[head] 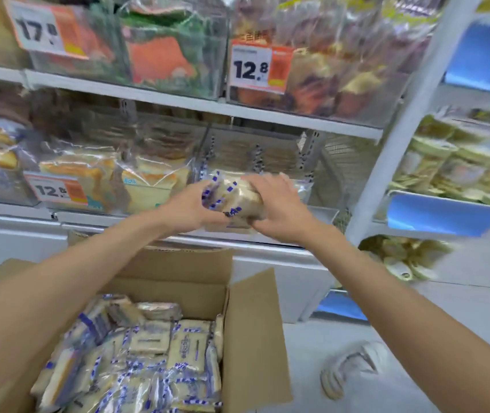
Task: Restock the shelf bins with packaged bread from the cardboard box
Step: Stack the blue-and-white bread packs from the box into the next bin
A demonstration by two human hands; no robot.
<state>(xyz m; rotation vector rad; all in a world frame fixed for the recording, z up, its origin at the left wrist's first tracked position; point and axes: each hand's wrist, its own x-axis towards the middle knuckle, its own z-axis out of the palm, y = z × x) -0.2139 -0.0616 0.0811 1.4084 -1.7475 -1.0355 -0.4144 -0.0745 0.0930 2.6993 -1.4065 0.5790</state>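
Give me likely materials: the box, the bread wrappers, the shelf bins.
Cardboard box: brown paperboard, matte, with folded flaps; probably corrugated.
Bread pack at the bin: thin clear plastic film, glossy, with blue print and crinkle glare.
Shelf bin: seemingly clear rigid plastic, since the contents show through; blur leaves the exact type open.
Shelf: white and smooth, probably painted metal.

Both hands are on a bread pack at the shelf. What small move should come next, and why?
Probably ease the blue-and-white wrapped bread pack forward into the clear plastic shelf bin and let go. The left hand and right hand grip it at the bin's front, and open space shows behind it.
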